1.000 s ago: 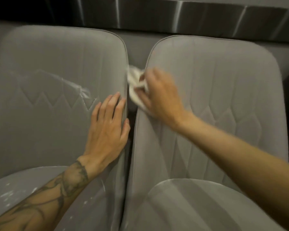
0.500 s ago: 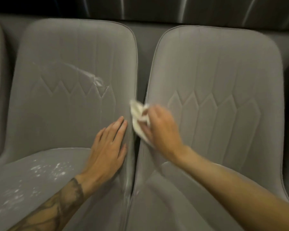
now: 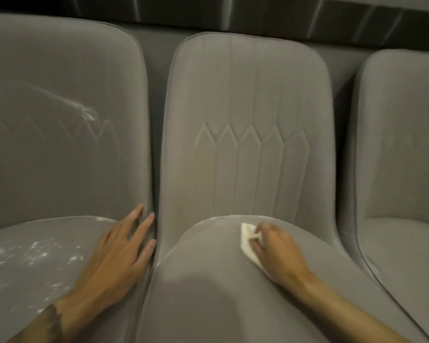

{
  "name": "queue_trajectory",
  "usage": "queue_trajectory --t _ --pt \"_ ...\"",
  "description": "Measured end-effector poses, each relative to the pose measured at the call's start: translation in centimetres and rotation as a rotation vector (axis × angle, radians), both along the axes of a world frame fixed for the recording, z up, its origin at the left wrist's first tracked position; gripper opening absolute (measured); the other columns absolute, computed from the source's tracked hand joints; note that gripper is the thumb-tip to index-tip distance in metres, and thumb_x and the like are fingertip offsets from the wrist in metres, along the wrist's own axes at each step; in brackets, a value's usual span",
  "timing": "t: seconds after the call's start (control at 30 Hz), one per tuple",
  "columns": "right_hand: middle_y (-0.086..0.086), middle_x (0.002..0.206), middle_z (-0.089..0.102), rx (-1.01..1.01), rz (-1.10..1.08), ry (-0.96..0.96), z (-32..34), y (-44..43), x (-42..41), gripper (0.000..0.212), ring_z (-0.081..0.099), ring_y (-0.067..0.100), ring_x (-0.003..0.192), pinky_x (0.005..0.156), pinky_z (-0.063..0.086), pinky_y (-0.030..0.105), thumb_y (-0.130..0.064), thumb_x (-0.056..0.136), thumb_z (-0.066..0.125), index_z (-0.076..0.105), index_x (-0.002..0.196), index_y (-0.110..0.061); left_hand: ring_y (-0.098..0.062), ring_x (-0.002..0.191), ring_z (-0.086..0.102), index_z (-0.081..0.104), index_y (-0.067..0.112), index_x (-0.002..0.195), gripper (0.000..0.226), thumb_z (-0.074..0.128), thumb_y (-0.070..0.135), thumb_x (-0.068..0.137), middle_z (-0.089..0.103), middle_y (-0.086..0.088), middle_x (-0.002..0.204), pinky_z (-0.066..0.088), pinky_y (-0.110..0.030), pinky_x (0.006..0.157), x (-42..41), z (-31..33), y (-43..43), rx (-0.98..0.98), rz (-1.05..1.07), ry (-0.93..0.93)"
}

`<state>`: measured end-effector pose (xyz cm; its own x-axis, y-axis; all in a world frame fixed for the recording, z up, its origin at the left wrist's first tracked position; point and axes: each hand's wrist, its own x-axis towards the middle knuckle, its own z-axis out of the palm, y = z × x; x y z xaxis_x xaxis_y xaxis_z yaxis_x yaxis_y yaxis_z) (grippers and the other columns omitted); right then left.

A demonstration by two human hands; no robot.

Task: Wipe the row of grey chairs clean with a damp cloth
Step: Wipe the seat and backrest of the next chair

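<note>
While three grey chairs stand side by side:
Middle chair [image 3: 248,115]: quilted back, clean-looking seat cushion.
Left chair [image 3: 60,115]: white smears on its back, white specks [image 3: 32,253] across its seat.
Right chair [image 3: 404,154]: partly in view.
Left hand [image 3: 117,253]: flat, fingers spread, on the left chair's seat edge beside the gap.
Right hand [image 3: 275,248]: grip clamped on the white cloth [image 3: 247,237], pressing it onto the middle seat's rear.
</note>
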<state>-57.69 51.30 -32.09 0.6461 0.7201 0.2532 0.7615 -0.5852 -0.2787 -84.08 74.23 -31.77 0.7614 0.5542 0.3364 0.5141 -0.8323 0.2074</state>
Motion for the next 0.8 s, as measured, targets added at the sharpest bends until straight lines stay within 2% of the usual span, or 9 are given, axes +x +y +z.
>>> queue_trajectory --t 0.1,0.2,0.27,0.33,0.4,0.5,0.63,0.73,0.8 --pt "0.013 0.109 0.064 -0.045 -0.305 -0.118 0.2 -3.1 5.2 0.028 0.063 0.035 0.101 0.084 0.047 0.041 -0.036 0.1 0.052 0.057 0.11 -0.011 -0.027 0.153 0.03 0.033 0.032 0.161 0.068 0.02 0.061 0.101 0.013 0.001 0.173 0.025 -0.043 0.123 0.5 -0.1 -0.6 -0.066 0.044 -0.024" --pt "0.016 0.095 0.068 -0.004 -0.432 -0.139 0.1 -2.6 6.8 0.031 0.066 0.037 0.087 0.071 0.046 0.041 -0.036 0.101 0.053 0.061 0.094 -0.007 -0.031 0.15 0.036 0.038 0.033 0.159 0.067 0.027 0.06 0.099 0.015 0.001 0.173 0.03 -0.048 0.12 0.5 -0.2 -0.8 -0.09 0.043 -0.025" --pt "0.017 0.093 0.069 0.051 -0.426 -0.12 -0.5 -0.7 6.5 0.028 0.066 0.039 0.086 0.069 0.045 0.04 -0.031 0.101 0.054 0.063 0.091 -0.006 -0.031 0.148 0.039 0.039 0.035 0.159 0.07 0.025 0.065 0.096 0.015 0.003 0.173 0.033 -0.05 0.118 0.2 -0.1 -0.7 -0.091 0.034 -0.01" --pt "0.018 0.102 0.069 0.109 -0.401 -0.035 -0.7 2.0 6.4 0.029 0.065 0.04 0.095 0.076 0.047 0.041 -0.029 0.103 0.049 0.064 0.097 -0.006 -0.03 0.149 0.038 0.036 0.039 0.159 0.075 0.018 0.07 0.094 0.011 0.007 0.174 0.034 -0.05 0.117 0.0 -0.1 -0.7 -0.078 0.018 -0.003" --pt "0.019 0.111 0.068 0.097 -0.279 0.029 -0.4 4.6 5.8 0.03 0.063 0.04 0.105 0.085 0.046 0.041 -0.027 0.103 0.045 0.065 0.105 -0.005 -0.028 0.15 0.037 0.033 0.042 0.159 0.075 0.016 0.073 0.093 0.006 0.01 0.174 0.033 -0.05 0.118 -0.1 -0.3 -0.6 -0.075 0.007 -0.004" --pt "0.016 0.115 0.067 0.044 -0.071 -0.071 0.3 5.3 4.8 0.03 0.061 0.038 0.107 0.088 0.046 0.039 -0.028 0.1 0.049 0.064 0.114 -0.006 -0.029 0.151 0.035 0.027 0.048 0.158 0.073 0.015 0.078 0.092 -0.002 0.014 0.174 0.031 -0.052 0.12 -0.2 -0.7 -0.2 -0.076 0.01 0.018" --pt "0.013 0.111 0.067 -0.117 -0.201 -0.242 0.5 0.6 7.1 0.028 0.063 0.032 0.101 0.083 0.048 0.038 -0.026 0.102 0.045 0.065 0.112 -0.009 -0.034 0.147 0.042 0.031 0.044 0.16 0.077 0.019 0.081 0.094 -0.001 0.014 0.174 0.036 -0.059 0.117 0.0 -1.2 0.1 -0.067 0.003 0.016" --pt "0.012 0.112 0.067 -0.158 -0.23 -0.211 0.0 1.0 7.6 0.024 0.063 0.03 0.1 0.083 0.047 0.037 -0.014 0.103 0.044 0.063 0.114 -0.008 -0.033 0.147 0.041 0.028 0.045 0.16 0.076 0.02 0.081 0.094 -0.001 0.014 0.174 0.036 -0.058 0.117 -0.1 -1.3 -0.1 -0.06 0.002 0.016" --pt "0.016 0.111 0.067 -0.17 -0.195 -0.165 -0.1 3.2 6.5 0.029 0.062 0.034 0.1 0.08 0.044 0.038 -0.003 0.099 0.041 0.06 0.12 -0.005 -0.032 0.147 0.041 0.026 0.044 0.16 0.076 0.023 0.08 0.093 -0.002 0.014 0.174 0.035 -0.056 0.118 0.0 -1.0 -0.3 -0.081 0.015 0.018"
